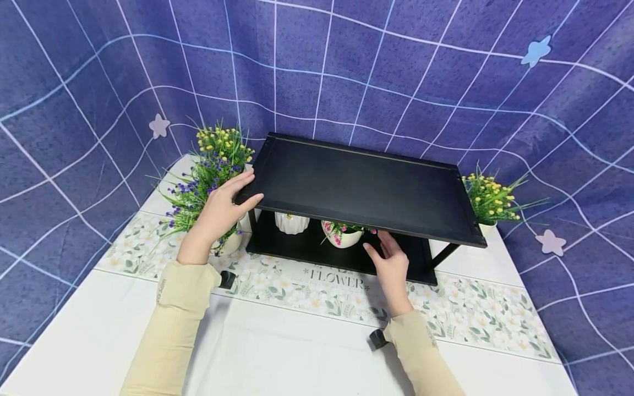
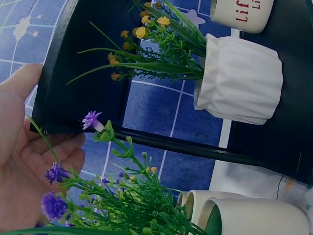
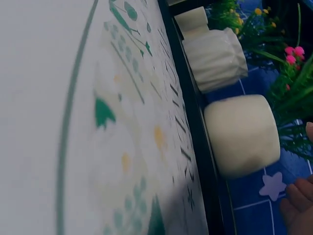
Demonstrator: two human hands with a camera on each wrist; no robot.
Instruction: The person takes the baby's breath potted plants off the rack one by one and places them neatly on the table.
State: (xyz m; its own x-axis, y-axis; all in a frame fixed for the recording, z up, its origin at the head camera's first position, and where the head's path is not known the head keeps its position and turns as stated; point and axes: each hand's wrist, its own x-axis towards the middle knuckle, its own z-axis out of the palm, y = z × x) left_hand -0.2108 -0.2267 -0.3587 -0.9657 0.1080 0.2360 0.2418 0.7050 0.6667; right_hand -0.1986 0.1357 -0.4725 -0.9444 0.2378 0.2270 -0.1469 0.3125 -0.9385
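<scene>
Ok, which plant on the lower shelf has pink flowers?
The one in the smooth cream pot, nearest the right hand; the pleated white pot beside it holds yellow flowers instead.

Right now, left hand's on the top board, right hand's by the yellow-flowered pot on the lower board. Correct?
Not yellow: the pot by the right hand has pink flowers, as the head view shows. The rest is right: left hand on the top board, pot on the lower board.
</scene>
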